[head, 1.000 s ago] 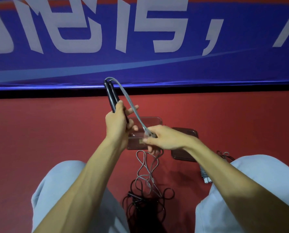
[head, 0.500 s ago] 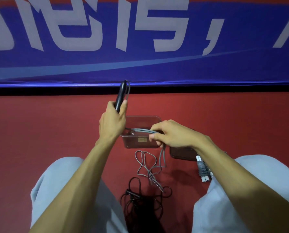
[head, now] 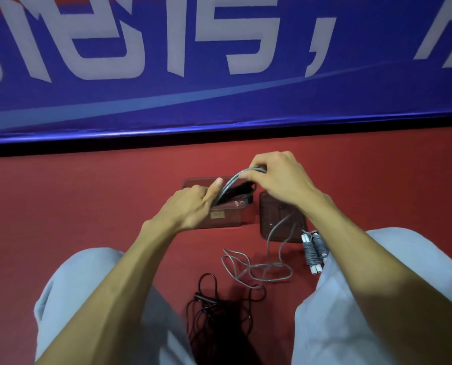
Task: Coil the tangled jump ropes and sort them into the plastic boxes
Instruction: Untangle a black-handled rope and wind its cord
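Observation:
My left hand (head: 190,206) grips the grey jump rope's black handles (head: 238,189), which lie low over the left clear plastic box (head: 226,219). My right hand (head: 277,177) pinches a bend of the grey rope (head: 230,181) just above that box. The grey rope's loose length (head: 256,267) trails from my right hand across the right clear box (head: 282,225) and lies in loops on the red floor. A tangled black jump rope (head: 219,309) lies between my knees.
A coiled grey rope with white handles (head: 313,252) lies on the floor beside my right knee. A blue banner wall (head: 219,75) with a black base strip stands just beyond the boxes. My legs in grey trousers flank the ropes.
My left hand has lowered the black handles from upright to down over the left box. My right hand has moved up and right, carrying the rope bend over the handles.

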A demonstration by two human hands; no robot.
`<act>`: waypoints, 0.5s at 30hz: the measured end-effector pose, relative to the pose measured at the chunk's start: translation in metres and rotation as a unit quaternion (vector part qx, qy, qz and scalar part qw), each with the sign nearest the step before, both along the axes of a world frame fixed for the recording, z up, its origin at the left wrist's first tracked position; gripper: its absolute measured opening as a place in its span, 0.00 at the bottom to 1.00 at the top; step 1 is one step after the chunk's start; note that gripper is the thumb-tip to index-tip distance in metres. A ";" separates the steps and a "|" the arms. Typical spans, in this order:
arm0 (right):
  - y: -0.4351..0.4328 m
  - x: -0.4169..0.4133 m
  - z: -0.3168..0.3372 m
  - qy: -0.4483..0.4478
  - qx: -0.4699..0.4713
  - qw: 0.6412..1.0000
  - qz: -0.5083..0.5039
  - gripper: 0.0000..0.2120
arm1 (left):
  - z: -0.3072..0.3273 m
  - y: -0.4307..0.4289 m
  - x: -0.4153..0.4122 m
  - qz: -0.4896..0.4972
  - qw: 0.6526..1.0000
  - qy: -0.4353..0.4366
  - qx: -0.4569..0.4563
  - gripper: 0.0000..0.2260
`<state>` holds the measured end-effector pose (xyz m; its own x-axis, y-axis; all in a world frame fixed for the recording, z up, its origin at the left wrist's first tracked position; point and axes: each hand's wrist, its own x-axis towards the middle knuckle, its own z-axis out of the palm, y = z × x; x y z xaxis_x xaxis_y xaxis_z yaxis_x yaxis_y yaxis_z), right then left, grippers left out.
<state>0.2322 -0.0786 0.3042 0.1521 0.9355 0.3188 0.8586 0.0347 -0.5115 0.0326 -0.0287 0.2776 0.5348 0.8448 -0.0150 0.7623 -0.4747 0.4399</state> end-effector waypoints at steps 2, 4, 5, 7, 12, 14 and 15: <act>0.000 -0.001 -0.001 0.004 0.009 0.999 -0.037 0.14 | 0.005 -0.012 0.004 -0.050 0.999 -0.011 0.005 0.32; 0.002 -0.002 -0.003 0.024 0.017 0.997 -0.067 0.16 | 0.009 -0.020 0.007 -0.089 0.996 -0.016 0.017 0.26; 0.002 -0.002 -0.003 0.042 0.023 0.996 -0.078 0.18 | 0.010 -0.023 0.008 -0.099 0.995 -0.017 0.026 0.24; 0.003 -0.001 -0.002 0.086 0.031 0.992 -0.089 0.21 | 0.010 -0.023 0.006 -0.109 0.992 -0.039 0.042 0.21; 0.005 -0.003 0.003 0.273 -0.043 0.960 -0.032 0.17 | 0.007 -0.017 0.001 -0.113 0.986 -0.116 0.045 0.19; 0.006 -0.004 0.005 0.421 -0.058 0.905 0.005 0.13 | 0.006 -0.012 -0.001 -0.098 0.977 -0.185 0.041 0.16; 0.006 -0.005 0.006 0.477 -0.064 0.877 0.009 0.13 | 0.006 -0.009 -0.001 -0.083 0.972 -0.219 0.037 0.14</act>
<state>0.2267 -0.0728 0.3107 0.2760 0.9597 -0.0533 0.0387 -0.0666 -0.9970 0.0311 -0.0377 0.2838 0.6047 0.7371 0.3017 0.4201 -0.6170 0.6654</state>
